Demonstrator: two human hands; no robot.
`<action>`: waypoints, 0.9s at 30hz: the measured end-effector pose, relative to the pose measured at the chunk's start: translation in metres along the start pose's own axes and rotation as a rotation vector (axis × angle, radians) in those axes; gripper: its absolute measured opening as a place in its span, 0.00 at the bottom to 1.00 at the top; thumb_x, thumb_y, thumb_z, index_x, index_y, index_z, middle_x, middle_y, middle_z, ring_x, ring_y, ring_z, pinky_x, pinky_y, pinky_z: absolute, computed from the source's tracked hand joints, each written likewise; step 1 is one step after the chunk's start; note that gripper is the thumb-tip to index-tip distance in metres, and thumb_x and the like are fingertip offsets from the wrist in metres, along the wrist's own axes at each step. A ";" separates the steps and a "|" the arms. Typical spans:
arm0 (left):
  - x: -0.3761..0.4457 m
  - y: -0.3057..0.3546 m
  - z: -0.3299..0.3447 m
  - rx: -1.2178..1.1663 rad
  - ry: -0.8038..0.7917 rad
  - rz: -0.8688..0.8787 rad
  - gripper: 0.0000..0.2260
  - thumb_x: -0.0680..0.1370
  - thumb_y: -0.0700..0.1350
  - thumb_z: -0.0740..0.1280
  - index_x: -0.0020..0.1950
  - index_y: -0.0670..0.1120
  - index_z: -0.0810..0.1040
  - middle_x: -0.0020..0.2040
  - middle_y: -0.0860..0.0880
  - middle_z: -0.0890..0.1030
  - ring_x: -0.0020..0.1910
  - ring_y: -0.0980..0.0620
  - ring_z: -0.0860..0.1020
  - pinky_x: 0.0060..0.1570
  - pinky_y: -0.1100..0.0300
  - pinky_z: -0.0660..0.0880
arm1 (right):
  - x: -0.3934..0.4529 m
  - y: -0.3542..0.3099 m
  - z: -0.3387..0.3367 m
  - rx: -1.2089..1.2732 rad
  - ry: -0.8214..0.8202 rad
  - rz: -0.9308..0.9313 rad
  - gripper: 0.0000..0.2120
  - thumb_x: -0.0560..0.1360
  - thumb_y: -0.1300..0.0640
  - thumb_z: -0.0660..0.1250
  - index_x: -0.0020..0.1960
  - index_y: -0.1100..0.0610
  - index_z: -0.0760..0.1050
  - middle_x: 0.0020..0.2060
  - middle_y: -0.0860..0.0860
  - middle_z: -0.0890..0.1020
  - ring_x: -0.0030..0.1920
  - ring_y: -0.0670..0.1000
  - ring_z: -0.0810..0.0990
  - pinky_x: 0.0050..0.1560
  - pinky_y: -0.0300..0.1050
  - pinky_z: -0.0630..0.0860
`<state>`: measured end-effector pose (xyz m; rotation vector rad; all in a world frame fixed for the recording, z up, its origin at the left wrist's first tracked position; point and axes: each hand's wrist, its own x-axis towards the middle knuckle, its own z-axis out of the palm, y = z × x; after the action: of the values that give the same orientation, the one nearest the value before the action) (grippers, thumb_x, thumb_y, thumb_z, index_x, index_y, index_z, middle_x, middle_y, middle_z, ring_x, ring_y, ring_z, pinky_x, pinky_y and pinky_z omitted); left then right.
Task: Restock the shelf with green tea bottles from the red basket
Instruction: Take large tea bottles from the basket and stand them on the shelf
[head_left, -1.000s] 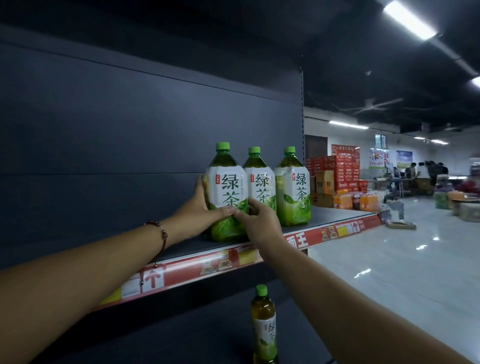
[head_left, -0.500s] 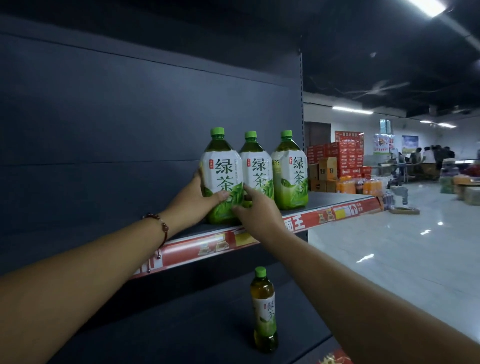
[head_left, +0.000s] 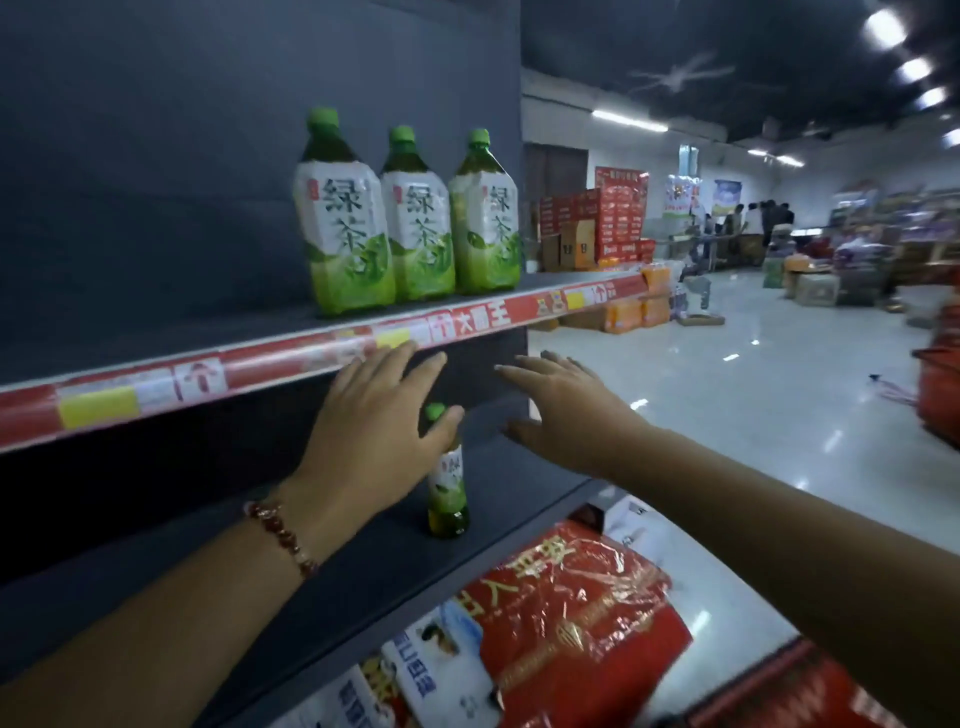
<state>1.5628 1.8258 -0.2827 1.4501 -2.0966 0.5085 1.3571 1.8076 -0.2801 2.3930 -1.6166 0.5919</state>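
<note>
Green tea bottles (head_left: 422, 223), three, stand upright side by side on the shelf (head_left: 208, 376). Below its edge, left hand (head_left: 374, 436) and right hand (head_left: 563, 410) hover spread-fingered, seemingly holding nothing.

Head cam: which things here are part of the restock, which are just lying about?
Job:
three large green tea bottles standing on the upper shelf
left hand, open, holding nothing
right hand, open, holding nothing
red basket, at the right edge

Lying about:
small green tea bottle on the lower shelf
red packaged goods below
stacked cartons across the aisle
</note>
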 end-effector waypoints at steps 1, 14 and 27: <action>-0.007 0.010 0.014 -0.029 -0.042 0.010 0.28 0.80 0.60 0.59 0.78 0.52 0.63 0.79 0.47 0.62 0.77 0.47 0.59 0.76 0.50 0.52 | -0.015 0.008 0.006 -0.019 -0.024 0.024 0.33 0.78 0.43 0.63 0.79 0.49 0.56 0.78 0.51 0.60 0.78 0.57 0.55 0.77 0.52 0.51; -0.129 0.176 0.190 -0.248 -0.552 0.278 0.31 0.79 0.63 0.59 0.79 0.53 0.58 0.80 0.45 0.58 0.78 0.44 0.56 0.76 0.46 0.52 | -0.285 0.127 0.133 -0.044 -0.437 0.640 0.37 0.79 0.42 0.62 0.81 0.49 0.47 0.80 0.54 0.52 0.79 0.61 0.47 0.78 0.60 0.46; -0.207 0.278 0.260 -0.267 -0.663 0.591 0.28 0.80 0.59 0.61 0.77 0.49 0.63 0.75 0.42 0.67 0.76 0.41 0.62 0.74 0.41 0.58 | -0.410 0.138 0.238 0.277 -0.539 1.059 0.40 0.77 0.41 0.66 0.80 0.52 0.50 0.76 0.56 0.62 0.73 0.57 0.66 0.70 0.52 0.68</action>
<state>1.3050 1.9245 -0.6162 0.8919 -2.9978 -0.0840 1.1484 2.0111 -0.6786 1.7284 -3.2290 0.2991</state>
